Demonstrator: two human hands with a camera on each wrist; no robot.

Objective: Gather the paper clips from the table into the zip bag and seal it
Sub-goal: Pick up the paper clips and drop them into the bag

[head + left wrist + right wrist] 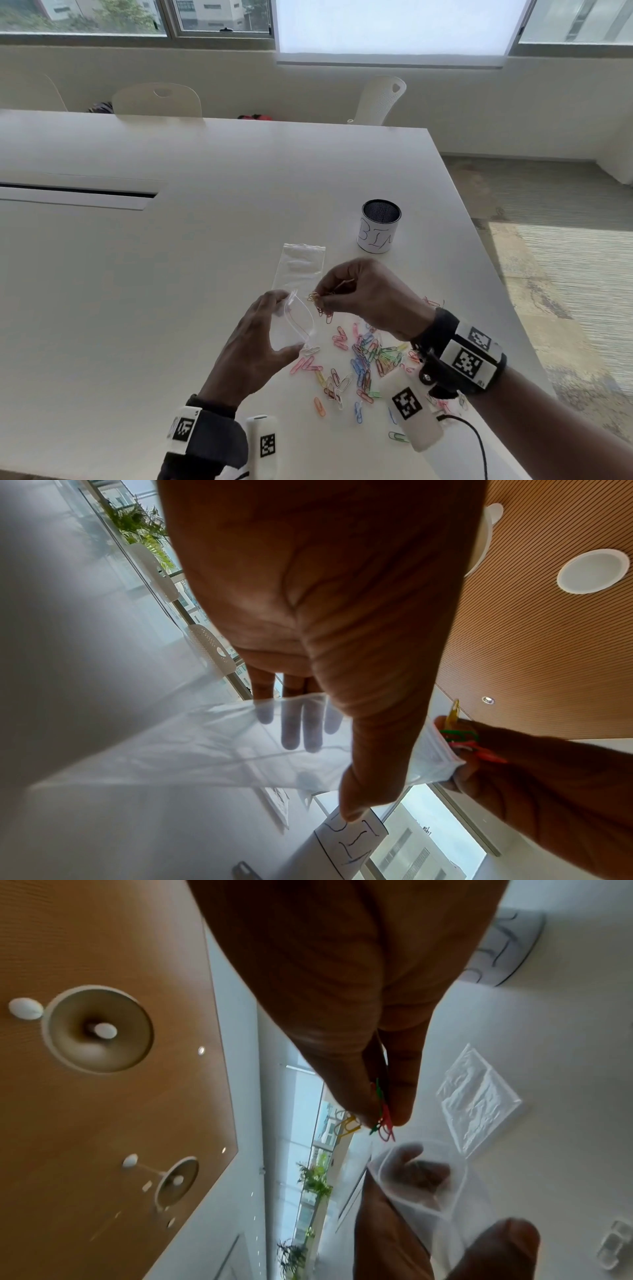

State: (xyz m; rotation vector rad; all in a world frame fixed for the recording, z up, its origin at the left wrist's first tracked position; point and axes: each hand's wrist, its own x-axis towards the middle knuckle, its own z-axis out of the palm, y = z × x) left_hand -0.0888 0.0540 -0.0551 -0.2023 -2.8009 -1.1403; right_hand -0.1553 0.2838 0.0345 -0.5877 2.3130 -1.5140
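Observation:
My left hand [263,339] holds a small clear zip bag [296,322] off the white table [205,240], fingers and thumb spreading its mouth open. My right hand [356,298] pinches a small bunch of coloured paper clips [318,301] just above that mouth. In the right wrist view the pinched clips [382,1118] hang over the open bag [421,1180]. The left wrist view shows the bag [240,745] with my fingers behind the film and the clips [459,737] at its rim. Several loose clips [363,363] lie scattered on the table below my right hand.
A second clear zip bag [299,270] lies flat on the table beyond my hands. A black mesh cup [380,226] with a white label stands at the far right, near the table's right edge. White chairs [157,99] stand behind the table.

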